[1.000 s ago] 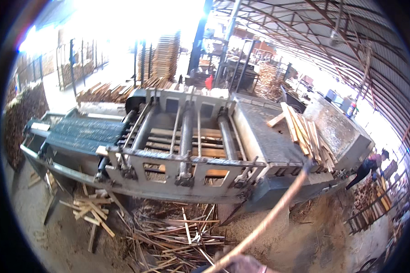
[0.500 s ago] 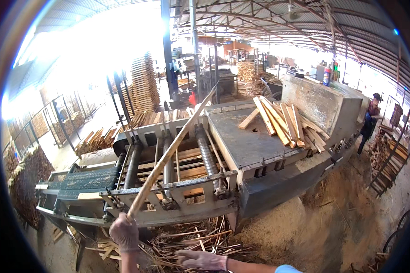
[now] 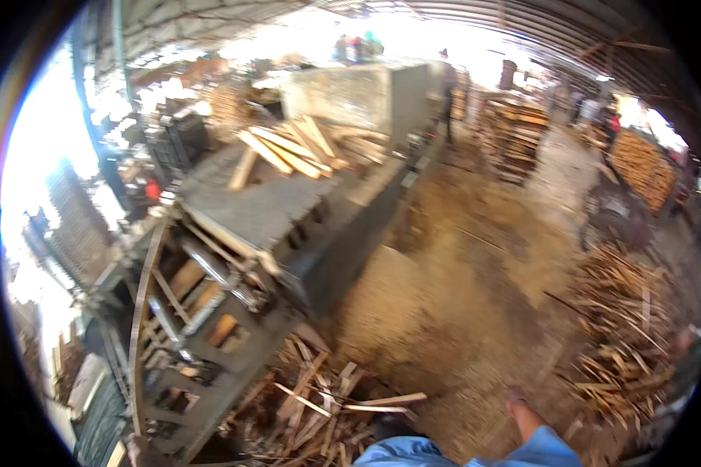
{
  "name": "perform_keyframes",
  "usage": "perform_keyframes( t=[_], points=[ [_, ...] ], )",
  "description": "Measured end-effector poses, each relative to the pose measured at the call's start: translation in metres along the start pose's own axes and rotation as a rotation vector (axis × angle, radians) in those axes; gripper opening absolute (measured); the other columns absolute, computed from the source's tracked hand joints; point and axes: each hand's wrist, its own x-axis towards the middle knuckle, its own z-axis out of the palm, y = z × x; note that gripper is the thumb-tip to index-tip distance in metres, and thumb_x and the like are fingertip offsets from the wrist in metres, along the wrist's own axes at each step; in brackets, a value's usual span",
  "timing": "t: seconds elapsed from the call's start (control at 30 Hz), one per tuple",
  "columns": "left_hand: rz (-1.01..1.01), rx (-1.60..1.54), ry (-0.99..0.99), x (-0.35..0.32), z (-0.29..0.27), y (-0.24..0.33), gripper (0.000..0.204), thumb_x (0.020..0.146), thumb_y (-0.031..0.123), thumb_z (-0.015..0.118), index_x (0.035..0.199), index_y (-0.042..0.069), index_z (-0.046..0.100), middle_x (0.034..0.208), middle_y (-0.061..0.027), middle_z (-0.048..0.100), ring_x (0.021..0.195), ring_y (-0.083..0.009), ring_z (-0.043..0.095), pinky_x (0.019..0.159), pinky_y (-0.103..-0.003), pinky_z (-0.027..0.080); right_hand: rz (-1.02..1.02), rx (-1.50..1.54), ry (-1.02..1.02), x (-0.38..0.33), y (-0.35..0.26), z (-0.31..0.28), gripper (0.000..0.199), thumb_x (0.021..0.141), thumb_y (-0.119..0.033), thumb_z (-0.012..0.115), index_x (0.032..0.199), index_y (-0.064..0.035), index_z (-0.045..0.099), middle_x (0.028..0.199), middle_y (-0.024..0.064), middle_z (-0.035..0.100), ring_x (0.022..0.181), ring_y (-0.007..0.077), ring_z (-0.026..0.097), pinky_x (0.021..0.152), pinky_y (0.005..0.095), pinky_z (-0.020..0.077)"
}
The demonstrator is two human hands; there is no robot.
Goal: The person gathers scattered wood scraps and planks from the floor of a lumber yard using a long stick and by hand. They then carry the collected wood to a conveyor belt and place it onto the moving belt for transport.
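A long thin wooden strip [image 3: 142, 311] lies bowed along the near frame of a big grey sawing machine [image 3: 288, 226], its lower end reaching the left hand [image 3: 136, 449] at the bottom edge of the view; the hand is blurred and cropped, so whether it grips the strip cannot be told. The right hand is out of view. Loose planks [image 3: 288, 148] are heaped on the machine's flat top. Splintered offcuts [image 3: 319, 397] litter the sawdust floor [image 3: 459, 311] below the machine, and another scrap pile [image 3: 623, 335] lies to the right.
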Motion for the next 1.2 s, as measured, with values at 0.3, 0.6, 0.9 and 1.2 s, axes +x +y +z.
perform_keyframes(
  t=[0.3,0.6,0.9,1.2],
  points=[
    [0.579,-0.147,-0.081,-0.108,-0.005,0.227,0.023,0.096,0.023,0.069,0.112,0.006,0.067,0.093,-0.0059,0.069,0.075,-0.0225,0.064,0.068,-0.040,0.055,-0.089,0.742,-0.640,-0.191,-0.212,0.019,0.036,0.092,-0.033,0.066,0.112,-0.0034,0.069,0.105,0.0132,0.069,0.095,0.0250,0.064,0.078,0.0417,0.0511],
    [0.479,-0.326,-0.955,-0.214,0.066,0.247,0.019,0.096,0.022,0.067,0.107,0.006,0.067,0.090,-0.0055,0.068,0.074,-0.0210,0.062,0.067,-0.038,0.054,0.139,0.674,-0.334,-0.134,-0.198,0.035,0.050,0.089,-0.043,0.057,0.116,-0.0030,0.071,0.118,0.0253,0.070,0.112,0.0366,0.068,0.092,0.0470,0.0530],
    [0.484,-0.238,-1.277,-0.237,0.104,0.230,0.017,0.096,0.021,0.065,0.102,0.006,0.068,0.087,-0.0051,0.068,0.073,-0.0195,0.061,0.067,-0.036,0.052,0.486,1.334,-0.016,-0.159,-0.155,0.002,0.045,0.096,-0.036,0.050,0.122,-0.0029,0.068,0.125,0.0232,0.067,0.118,0.0365,0.063,0.099,0.0462,0.0486],
    [0.436,-0.223,-1.533,-0.255,0.148,0.191,0.015,0.096,0.021,0.063,0.097,0.006,0.068,0.084,-0.0047,0.067,0.071,-0.0179,0.060,0.066,-0.035,0.051,0.093,0.620,-0.292,-0.341,-0.234,0.236,0.040,0.104,-0.031,0.041,0.135,-0.0168,0.062,0.136,0.0131,0.063,0.127,0.0336,0.057,0.107,0.0451,0.0450]
  ],
)
